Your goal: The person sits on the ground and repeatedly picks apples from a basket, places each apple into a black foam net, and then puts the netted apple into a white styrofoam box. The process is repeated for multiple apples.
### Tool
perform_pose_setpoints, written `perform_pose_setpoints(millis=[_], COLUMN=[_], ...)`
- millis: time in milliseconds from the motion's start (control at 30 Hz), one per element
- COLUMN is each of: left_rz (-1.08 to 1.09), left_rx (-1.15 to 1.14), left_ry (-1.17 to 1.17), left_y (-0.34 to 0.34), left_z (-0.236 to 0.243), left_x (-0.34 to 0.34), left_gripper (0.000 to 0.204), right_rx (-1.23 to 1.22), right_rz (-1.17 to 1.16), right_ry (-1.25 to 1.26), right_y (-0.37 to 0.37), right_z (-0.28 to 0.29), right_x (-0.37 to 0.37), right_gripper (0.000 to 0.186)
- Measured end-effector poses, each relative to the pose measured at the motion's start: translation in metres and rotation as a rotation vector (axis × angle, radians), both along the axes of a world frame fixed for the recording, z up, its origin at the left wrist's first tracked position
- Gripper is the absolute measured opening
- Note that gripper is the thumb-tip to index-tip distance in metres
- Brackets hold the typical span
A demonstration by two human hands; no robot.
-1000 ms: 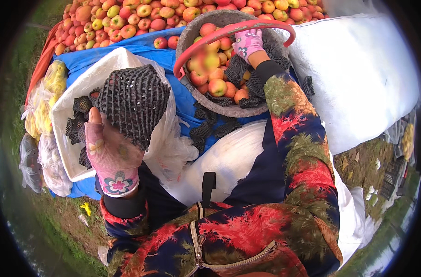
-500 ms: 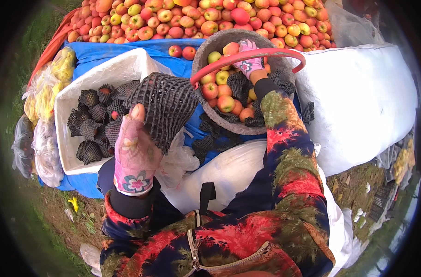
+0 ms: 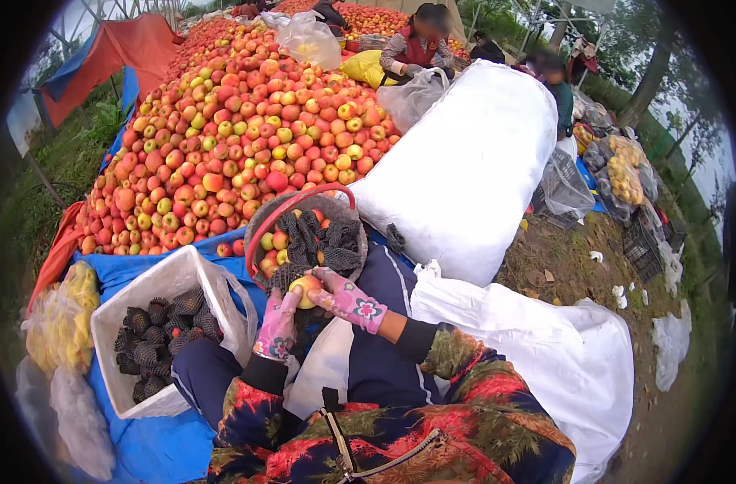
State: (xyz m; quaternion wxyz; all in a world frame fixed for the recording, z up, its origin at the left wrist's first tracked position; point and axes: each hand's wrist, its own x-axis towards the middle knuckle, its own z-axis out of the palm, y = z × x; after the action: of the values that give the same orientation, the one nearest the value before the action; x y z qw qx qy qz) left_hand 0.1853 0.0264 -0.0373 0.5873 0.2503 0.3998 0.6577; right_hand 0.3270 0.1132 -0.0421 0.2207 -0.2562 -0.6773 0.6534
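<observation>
My right hand point(image 3: 352, 302), in a pink floral glove, grips a yellow-red apple point(image 3: 306, 291) with its fingertips. My left hand point(image 3: 279, 323), gloved alike, holds a dark foam mesh sleeve point(image 3: 284, 277) upright against the apple's left side. Just above both hands is the grey bucket point(image 3: 263, 218) with a red handle, holding apples and more dark mesh sleeves. To the left, a white lined crate point(image 3: 114, 323) holds several apples wrapped in dark mesh.
A large apple pile point(image 3: 223, 129) covers the back left. A full white sack point(image 3: 457, 161) is beside the bucket, another white sack point(image 3: 545, 371) at my right. Blue tarp point(image 3: 142, 444) lies underneath. Co-workers point(image 3: 416, 44) sit at the back. Bagged yellow items point(image 3: 57, 323) are at left.
My right hand has come out of the bucket with an apple and met my left hand, which moved right with the mesh. The view has tilted up, showing co-workers and more pile.
</observation>
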Motion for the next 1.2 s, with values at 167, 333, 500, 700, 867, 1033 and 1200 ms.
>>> perform_pose_setpoints(millis=[167, 333, 500, 700, 867, 1033, 1200], left_rz=[-0.080, -0.068, -0.152, -0.263, -0.254, -0.001, 0.434], left_rx=[-0.050, 0.006, 0.037, 0.093, 0.218, 0.177, 0.119], left_ry=[-0.237, -0.129, -0.263, -0.442, -0.428, 0.074, 0.750], left_y=[-0.047, -0.060, -0.069, -0.083, -0.103, -0.112, -0.094], left_z=[0.013, 0.019, 0.035, 0.070, 0.082, 0.076, 0.059], left_x=[0.029, 0.047, 0.054, 0.051, 0.038, -0.009, -0.090], left_gripper=[0.046, 0.046, 0.047, 0.050, 0.048, 0.058, 0.046], right_rx=[0.125, 0.451, 0.137, -0.202, -1.006, 0.111, 0.773], right_rz=[-0.092, -0.354, -0.484, 0.209, 0.335, -0.341, -0.108], right_ry=[-0.037, -0.165, 0.340, 0.348, 0.918, 0.400, 0.266], right_y=[-0.043, -0.084, -0.054, -0.085, -0.092, -0.072, -0.105], right_z=[0.001, -0.002, -0.038, -0.027, -0.001, 0.023, 0.059], right_x=[0.028, 0.046, 0.065, 0.056, 0.048, -0.006, -0.068], right_gripper=[0.067, 0.060, 0.037, 0.047, 0.052, 0.037, 0.038])
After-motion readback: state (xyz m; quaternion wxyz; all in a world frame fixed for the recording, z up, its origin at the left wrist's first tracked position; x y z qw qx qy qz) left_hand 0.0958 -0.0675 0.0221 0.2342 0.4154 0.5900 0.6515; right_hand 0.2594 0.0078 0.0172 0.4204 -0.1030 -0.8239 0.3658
